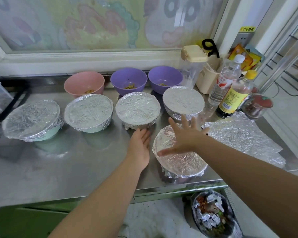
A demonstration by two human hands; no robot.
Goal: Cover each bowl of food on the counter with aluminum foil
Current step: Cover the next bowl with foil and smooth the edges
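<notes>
A small yellow sign (246, 29) on the wall, above and right of the white-capped clear bottle (226, 78), reads "小心", then two blurred characters. The bottle's red-and-white label is illegible. Just right, the dark bottle (234, 96) has a yellow label with a barcode and unreadable print.

View: one wide-angle head camera, worn by the person
Position: above the near edge of the table (76, 169)
Facing: forward and down across the table
Nearness: close; the nearest foil-covered bowl (182, 162) sits just right of frame centre
Coverage: painted pane (101, 23) far beyond that bowl at the top, floor (153, 217) below it at the bottom
Distortion: straight edges bow toward the corners
</notes>
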